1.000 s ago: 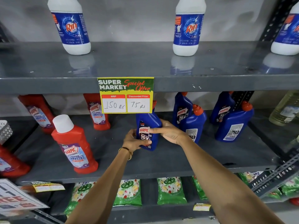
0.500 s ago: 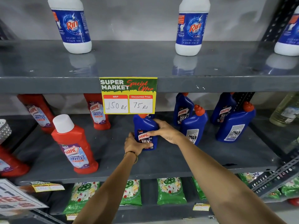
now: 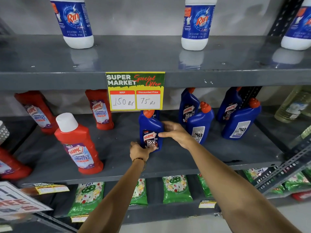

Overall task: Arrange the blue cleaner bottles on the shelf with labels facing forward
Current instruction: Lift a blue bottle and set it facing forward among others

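Note:
A blue Harpic cleaner bottle [image 3: 149, 126] with a red cap stands upright mid-shelf, its label facing me. My left hand [image 3: 138, 151] grips its base and my right hand [image 3: 175, 133] holds its right side. Right of it, a blue bottle [image 3: 201, 126] shows its back label, with a label-forward bottle [image 3: 187, 106] behind it. Further right, another blue bottle [image 3: 240, 123] also shows its back label, in front of a label-forward one [image 3: 228, 105].
The grey metal shelf [image 3: 117, 167] also carries red Harpic bathroom cleaner bottles [image 3: 79, 145] at the left. A special-offer price card [image 3: 135, 90] hangs from the shelf above, which holds white Rin bottles [image 3: 74, 22]. Green packets [image 3: 176, 189] lie below. A slanted metal bracket [image 3: 282, 170] juts at the right.
The held blue bottle has been turned upright and shifted slightly left, its front label now squarely facing me. Both hands stayed on it.

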